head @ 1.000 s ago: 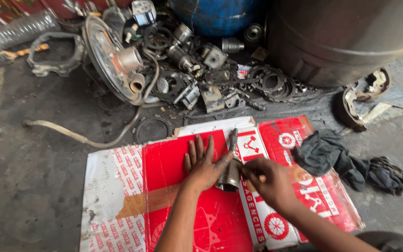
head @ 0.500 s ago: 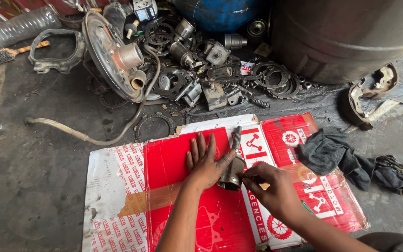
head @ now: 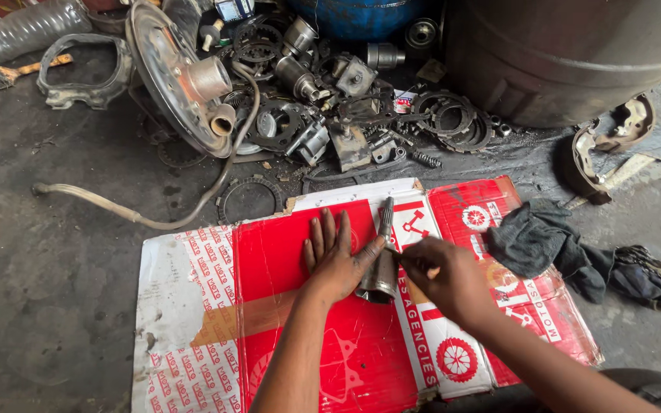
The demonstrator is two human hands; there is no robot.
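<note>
Both hands [head: 392, 264] on metal shaft [head: 382, 260]

**Shaft on cardboard, scrap heap behind**

A flattened cardboard sheet [head: 193, 306] is lying on the floor [head: 47, 252]. A metal shaft [head: 380, 260] is resting on it, between the left hand [head: 338, 256] and right hand [head: 445, 279]. Rags [head: 568, 248] are lying to the right, a parts pile [head: 323, 115] behind.
</note>
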